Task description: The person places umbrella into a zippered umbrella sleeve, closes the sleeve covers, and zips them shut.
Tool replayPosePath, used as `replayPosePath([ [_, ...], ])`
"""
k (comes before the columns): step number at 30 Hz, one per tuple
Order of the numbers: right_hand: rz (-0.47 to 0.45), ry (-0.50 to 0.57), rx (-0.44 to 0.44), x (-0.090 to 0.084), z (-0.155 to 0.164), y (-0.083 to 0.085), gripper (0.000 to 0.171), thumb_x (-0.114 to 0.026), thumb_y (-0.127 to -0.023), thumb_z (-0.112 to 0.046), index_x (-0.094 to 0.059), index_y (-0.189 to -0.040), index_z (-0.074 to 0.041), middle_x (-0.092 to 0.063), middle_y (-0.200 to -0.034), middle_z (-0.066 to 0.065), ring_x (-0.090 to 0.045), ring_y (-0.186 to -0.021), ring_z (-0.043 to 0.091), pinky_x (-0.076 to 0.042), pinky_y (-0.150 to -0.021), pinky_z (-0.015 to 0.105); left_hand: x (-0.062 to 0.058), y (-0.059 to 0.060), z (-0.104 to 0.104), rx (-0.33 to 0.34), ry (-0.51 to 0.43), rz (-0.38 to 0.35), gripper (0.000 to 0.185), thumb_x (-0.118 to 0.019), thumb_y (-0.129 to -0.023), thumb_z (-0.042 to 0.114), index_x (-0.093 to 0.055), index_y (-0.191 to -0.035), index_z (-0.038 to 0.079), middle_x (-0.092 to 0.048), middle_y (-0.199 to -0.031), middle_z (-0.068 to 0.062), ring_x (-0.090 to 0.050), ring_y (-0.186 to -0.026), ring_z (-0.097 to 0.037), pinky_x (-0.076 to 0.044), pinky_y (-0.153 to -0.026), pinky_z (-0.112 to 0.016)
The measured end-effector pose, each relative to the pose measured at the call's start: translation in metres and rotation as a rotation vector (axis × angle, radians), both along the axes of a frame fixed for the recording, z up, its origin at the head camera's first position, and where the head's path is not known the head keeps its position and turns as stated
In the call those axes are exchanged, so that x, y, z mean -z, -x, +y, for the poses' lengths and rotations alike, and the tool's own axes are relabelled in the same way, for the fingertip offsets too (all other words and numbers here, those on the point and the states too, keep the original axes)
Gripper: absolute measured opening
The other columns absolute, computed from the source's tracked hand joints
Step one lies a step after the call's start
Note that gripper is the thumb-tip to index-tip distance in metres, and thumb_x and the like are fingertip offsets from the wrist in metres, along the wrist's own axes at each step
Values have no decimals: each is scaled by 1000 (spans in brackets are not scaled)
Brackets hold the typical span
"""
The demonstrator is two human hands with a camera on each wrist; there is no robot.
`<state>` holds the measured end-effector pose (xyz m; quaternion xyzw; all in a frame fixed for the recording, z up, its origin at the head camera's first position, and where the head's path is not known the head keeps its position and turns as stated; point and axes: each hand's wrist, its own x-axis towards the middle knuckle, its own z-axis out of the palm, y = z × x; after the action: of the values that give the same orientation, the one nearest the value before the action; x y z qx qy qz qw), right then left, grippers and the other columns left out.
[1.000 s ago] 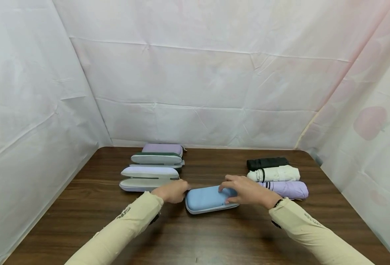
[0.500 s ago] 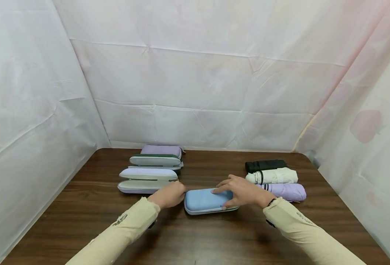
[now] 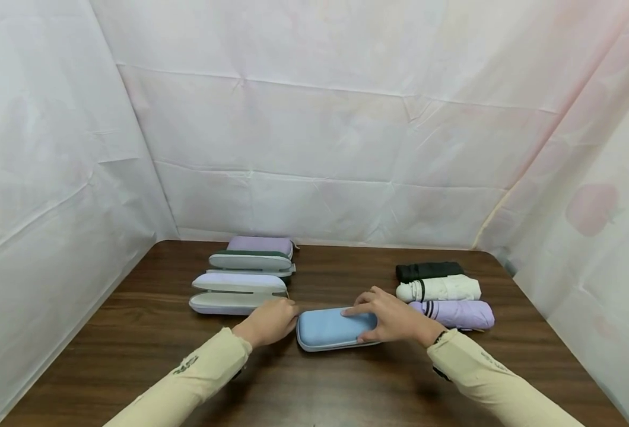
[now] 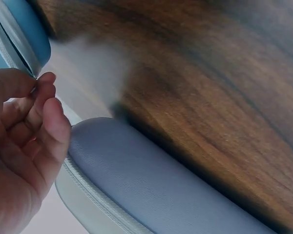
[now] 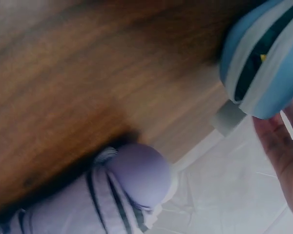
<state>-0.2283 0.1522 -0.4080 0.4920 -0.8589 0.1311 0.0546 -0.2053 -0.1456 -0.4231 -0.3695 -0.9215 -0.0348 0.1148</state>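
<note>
Low centre of the head view, a blue case (image 3: 336, 327) lies flat on the table (image 3: 346, 391), and both hands are on it. The right hand (image 3: 394, 315) rests over the case's right end, fingers spread across the lid and thumb at the near edge. The left hand (image 3: 269, 321) sits at the left end with fingers curled in; from the head view what it pinches is hidden.

The left wrist view fills that in: fingertips (image 4: 41, 85) are pressed together right at the zip seam of the blue case (image 4: 19, 34) in the upper left corner, apparently nipping something small there, though it is too small to name. The right wrist view shows what the head view cannot: the seam at the case's (image 5: 263, 63) end gapes a little, a dark slit between the two shells, with fingers (image 5: 283, 146) just below it.

Around them: an open lilac case (image 3: 237, 292) just left of the left hand, a green-edged open case (image 3: 251, 261) behind it, and a closed purple case (image 3: 261, 243) at the back. To the right lie three folded umbrellas: lilac (image 3: 453, 313) nearest the right wrist, white (image 3: 438, 289), then black (image 3: 426, 271). Nothing blocks the blue case. No readable writing anywhere.
</note>
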Motion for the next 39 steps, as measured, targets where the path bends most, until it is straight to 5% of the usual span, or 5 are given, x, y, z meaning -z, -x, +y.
replayPosePath([
  [17,-32,26,92,4,0,-3,49,-81,-74,-42,-68,-120,-29,-57,-103,0,-50,-92,16,-45,-74,33,3,-7,-10,-16,64,40,19,-62,-82,-6,-63,-72,10,-59,-71,-2,-59,-70,-19,-50,-58,-32],
  [39,17,95,358,11,-12,-30,52,-82,-69,-49,-71,-116,-29,-45,-77,-7,-37,-67,9,-34,-58,24,1,-21,-4,-5,50,57,22,-65,-82,-2,-60,-66,12,-55,-67,-1,-58,-64,-18,-48,-54,-32],
])
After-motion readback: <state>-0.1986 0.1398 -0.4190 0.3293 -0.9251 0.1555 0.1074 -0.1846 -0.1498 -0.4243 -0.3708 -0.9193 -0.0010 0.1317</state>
